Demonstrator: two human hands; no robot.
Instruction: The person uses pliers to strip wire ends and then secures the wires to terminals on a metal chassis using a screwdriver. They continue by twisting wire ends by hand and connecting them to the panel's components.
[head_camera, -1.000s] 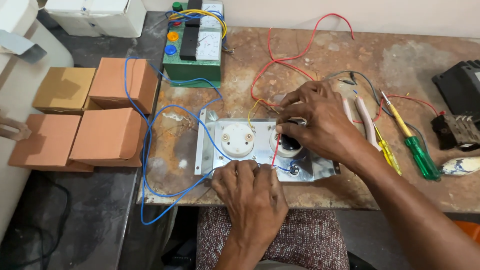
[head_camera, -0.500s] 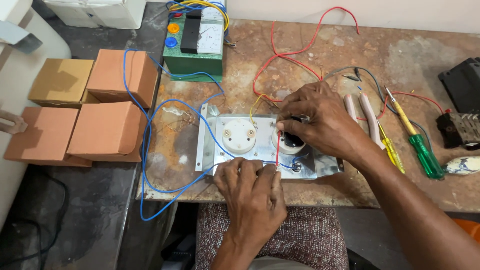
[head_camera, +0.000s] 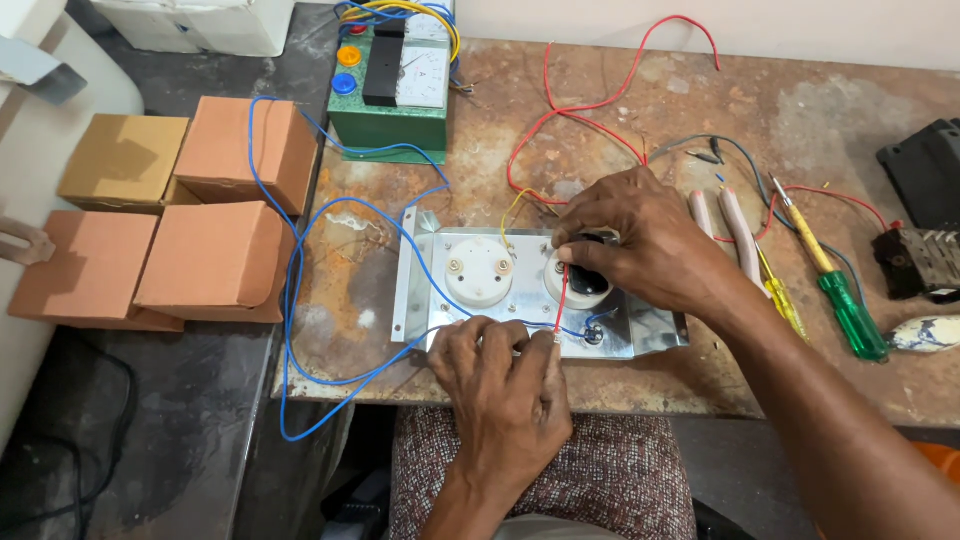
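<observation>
**Soft, even light, sharp picture**

Diffuse daylight is falling evenly across the tabletop (head_camera: 700, 90), keeping the scene bright without harsh contrast. The cardboard boxes (head_camera: 215, 255) are casting only soft, short shadows. A mild sheen is showing on the metal plate (head_camera: 520, 300), with no strong glare. Both hands are appearing sharp, without motion blur. The dark lower-left corner is staying dim, and straight edges are bending slightly toward the frame borders.

Four cardboard boxes (head_camera: 185, 215), two round white sockets (head_camera: 478, 271) on one metal plate (head_camera: 425, 290), one green meter box (head_camera: 392, 85), two screwdrivers (head_camera: 830, 280) and two hands (head_camera: 510, 395) occupy one worn workbench (head_camera: 700, 110).
</observation>
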